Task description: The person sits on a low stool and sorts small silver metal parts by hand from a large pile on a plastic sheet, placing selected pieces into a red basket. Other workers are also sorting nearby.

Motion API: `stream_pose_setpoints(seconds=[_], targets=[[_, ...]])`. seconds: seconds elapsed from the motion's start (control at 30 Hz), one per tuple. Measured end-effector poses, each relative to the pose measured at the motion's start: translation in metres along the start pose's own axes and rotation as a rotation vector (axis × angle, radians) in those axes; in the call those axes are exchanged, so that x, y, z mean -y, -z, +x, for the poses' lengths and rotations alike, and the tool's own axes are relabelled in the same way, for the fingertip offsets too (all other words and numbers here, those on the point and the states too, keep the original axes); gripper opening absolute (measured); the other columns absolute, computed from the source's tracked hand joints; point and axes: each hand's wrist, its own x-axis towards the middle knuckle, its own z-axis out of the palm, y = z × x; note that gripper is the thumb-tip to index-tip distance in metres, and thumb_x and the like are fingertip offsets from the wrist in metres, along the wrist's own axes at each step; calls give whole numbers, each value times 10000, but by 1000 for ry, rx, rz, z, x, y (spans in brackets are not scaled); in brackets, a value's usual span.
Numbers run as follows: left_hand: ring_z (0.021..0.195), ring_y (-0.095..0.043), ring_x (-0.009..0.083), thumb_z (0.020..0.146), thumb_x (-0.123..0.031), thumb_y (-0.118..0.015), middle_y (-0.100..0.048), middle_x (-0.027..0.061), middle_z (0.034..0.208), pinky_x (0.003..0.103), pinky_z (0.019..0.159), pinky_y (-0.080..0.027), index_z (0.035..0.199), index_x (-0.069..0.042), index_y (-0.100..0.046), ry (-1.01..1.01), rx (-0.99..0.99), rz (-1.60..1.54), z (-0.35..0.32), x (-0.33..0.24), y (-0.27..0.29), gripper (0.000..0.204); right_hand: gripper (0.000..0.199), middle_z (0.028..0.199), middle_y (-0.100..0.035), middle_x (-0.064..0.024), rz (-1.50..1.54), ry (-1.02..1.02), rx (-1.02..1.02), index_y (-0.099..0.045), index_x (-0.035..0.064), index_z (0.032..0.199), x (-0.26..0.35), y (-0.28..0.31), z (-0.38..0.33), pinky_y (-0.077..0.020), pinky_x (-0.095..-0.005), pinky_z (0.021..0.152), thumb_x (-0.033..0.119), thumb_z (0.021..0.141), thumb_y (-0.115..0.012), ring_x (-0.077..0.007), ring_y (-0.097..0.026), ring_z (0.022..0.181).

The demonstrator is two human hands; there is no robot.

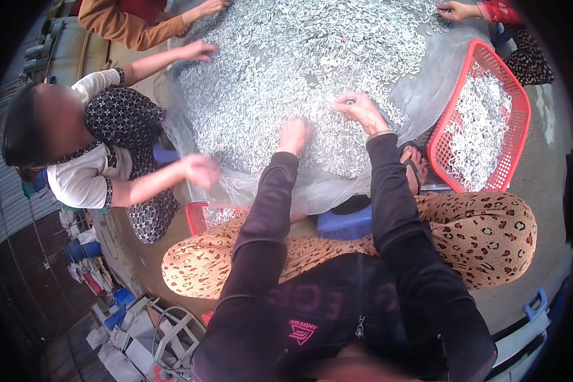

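A wide layer of small, silvery, curved metal pieces (254, 114) covers a translucent plastic sheet (426, 89) before me. My right hand (361, 113) is held over the pile, thumb and forefinger pinched on one small metal piece (350, 102). To its left, my left hand (294, 135) is low at the pieces near my side of the heap. Its fingers point away from me and are blurred, so whether they grip a piece is not visible.
At my right stands a red plastic basket (436, 153) holding many metal pieces. A smaller red basket (196, 219) sits left of my knees, beside a blue stool (344, 224). A co-worker (108, 121) at the left reaches over the sheet; other people's arms (134, 28) come in at the far side.
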Motion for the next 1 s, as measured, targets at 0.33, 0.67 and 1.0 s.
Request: stream_pose_setpoints(seconds=[0.33,0.67,1.0], targets=[[908,-608,386,847,-281,-564,-641,222,946,459,804,-465,978,-43,-654,41,-116,-115,6,-3,30,286,222,837,-660,-160,273,-74,97,-564,0,1058,16,17,-19,-515,-272,636,126,875,-560,-175,-651,691],[818,-627,335,760,-295,-696,-651,197,844,420,722,-482,872,-48,-654,-81,-137,33,22,-27,9,275,248,802,-593,-47,487,57,32,-584,21,977,20,34,-28,-432,-217,552,250,883,-595,-112,-571,649],[536,-429,51,844,-243,-649,-498,-48,629,224,485,-327,927,-53,-651,-90,-132,-684,-16,-6,55,208,251,712,-651,-79,-960,96,-412,-684,100,908,-44,-26,15,-494,-302,615,293,748,-692,-194,-632,666]])
